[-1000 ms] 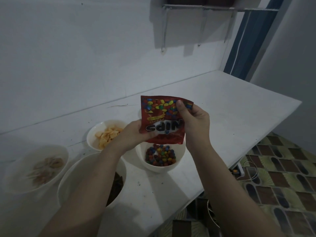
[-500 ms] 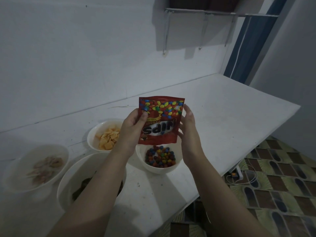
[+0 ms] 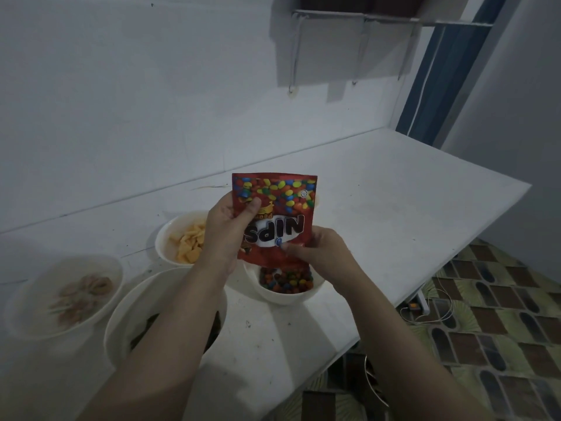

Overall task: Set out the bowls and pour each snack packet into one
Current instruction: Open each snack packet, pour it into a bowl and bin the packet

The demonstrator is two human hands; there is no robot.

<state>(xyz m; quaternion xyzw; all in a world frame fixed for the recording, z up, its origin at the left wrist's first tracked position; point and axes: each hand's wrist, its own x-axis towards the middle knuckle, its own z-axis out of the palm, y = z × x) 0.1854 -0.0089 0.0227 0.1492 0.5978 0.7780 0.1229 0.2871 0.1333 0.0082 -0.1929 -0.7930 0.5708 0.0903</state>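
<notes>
A: Red foil, upside down: the snack packet (image 3: 274, 215) reads "NIPS" inverted, printed with coloured candies.

B: Who holds it?

A: The left hand (image 3: 226, 230) grips its left edge, thumb on the front; the right hand (image 3: 315, 253) pinches its lower right corner. It hangs over the candy bowl (image 3: 285, 285) on the white surface (image 3: 379, 208).

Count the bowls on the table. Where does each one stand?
4: ring-snack bowl far left, dark-snack bowl under the left forearm, chip bowl behind, candy bowl under the packet.
</notes>
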